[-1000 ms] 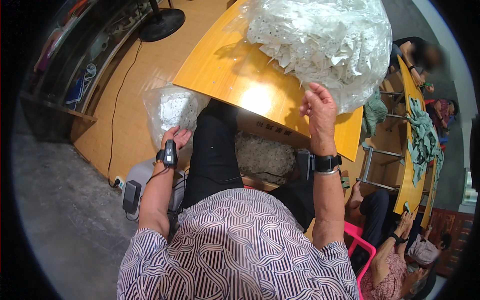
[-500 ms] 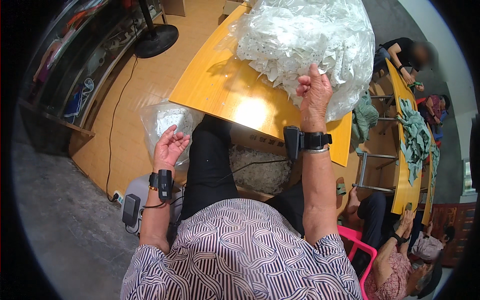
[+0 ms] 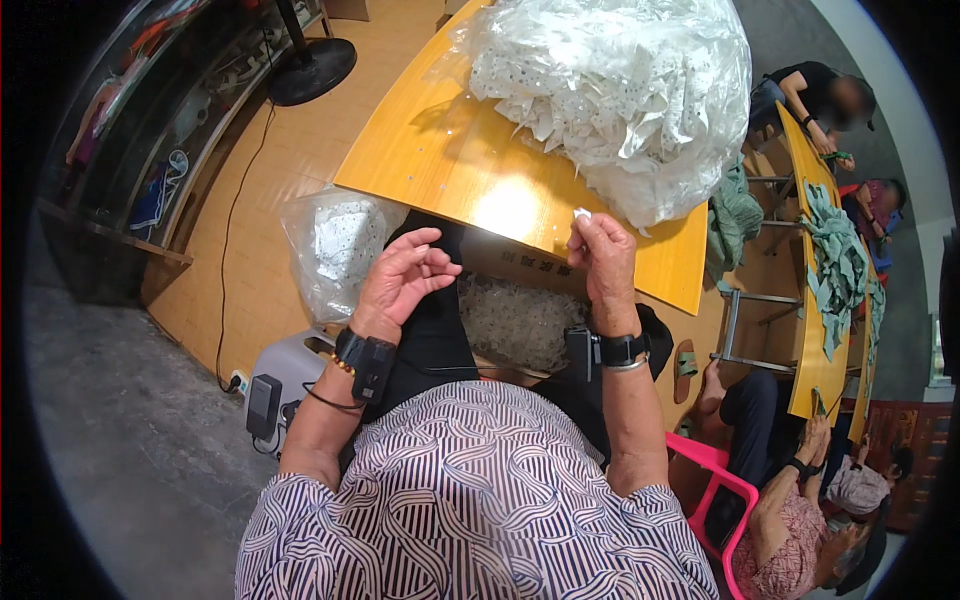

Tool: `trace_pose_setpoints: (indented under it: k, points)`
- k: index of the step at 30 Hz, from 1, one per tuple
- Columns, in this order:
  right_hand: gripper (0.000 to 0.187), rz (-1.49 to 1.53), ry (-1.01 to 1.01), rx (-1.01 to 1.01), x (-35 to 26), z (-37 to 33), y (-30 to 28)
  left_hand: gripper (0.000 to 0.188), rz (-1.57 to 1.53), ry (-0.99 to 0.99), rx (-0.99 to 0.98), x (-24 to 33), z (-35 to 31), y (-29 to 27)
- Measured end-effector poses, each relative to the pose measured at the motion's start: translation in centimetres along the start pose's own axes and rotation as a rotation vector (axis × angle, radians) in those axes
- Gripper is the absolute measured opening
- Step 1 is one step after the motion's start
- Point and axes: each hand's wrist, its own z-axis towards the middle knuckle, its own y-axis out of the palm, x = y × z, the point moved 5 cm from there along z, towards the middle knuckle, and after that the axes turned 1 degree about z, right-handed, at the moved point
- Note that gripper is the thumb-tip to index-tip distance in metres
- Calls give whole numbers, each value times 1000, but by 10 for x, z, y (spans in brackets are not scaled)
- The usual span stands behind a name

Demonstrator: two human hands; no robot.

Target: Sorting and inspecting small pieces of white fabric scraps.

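White scrap (image 3: 581, 213) pinched in the right hand (image 3: 604, 252), seen over the near edge of the work table (image 3: 400, 165).

The right hand's thumb and fingers are closed on the scrap, while the left hand (image 3: 402, 280) is open, palm partly up and fingers loosely bent, on the person's side of the work table's near edge. A large clear bag (image 3: 625, 110) of white pieces rests on the work table, beyond the right hand. A smaller clear bag (image 3: 338, 255), also with white material inside, sits beside the work table's left corner. Below the work table's near edge stands a carton (image 3: 490, 258) with pale scraps (image 3: 525, 322). Right of the work table, green cloth pieces (image 3: 835, 255) lie on a long table (image 3: 812, 385).
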Motion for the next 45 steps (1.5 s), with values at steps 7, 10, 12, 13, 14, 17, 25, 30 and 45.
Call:
trace_pose_setpoints:
  k: [7,10,12,13,14,17,25,30,45]
  points:
    - [19,-837,62,-510,4,-25,-10,26,40,-66,-87,-15,11,18]
    - [26,-481,-144,-60,-34,7,-14,26,47,-76,-89,-19,12,22]
    - [30,-599,-308,118,-53,34,-10,26,55,-79,-82,-22,10,23]
    - [31,-728,-419,227,-63,44,-9,26,51,-92,-83,-25,10,24]
    - [31,-728,-424,233,-69,54,-9,26,47,-105,-86,-27,9,25]
    - [29,-1204,-682,526,-91,63,-9,26,38,-124,-83,-32,3,26]
    - [27,-866,-456,216,-44,3,-5,25,17,-167,-34,-41,-12,12]
    - [15,-702,-149,-106,18,-41,-14,24,42,-219,-111,-56,0,40]
    - [21,134,262,-371,33,-71,-17,40,-166,-519,-226,-111,25,49]
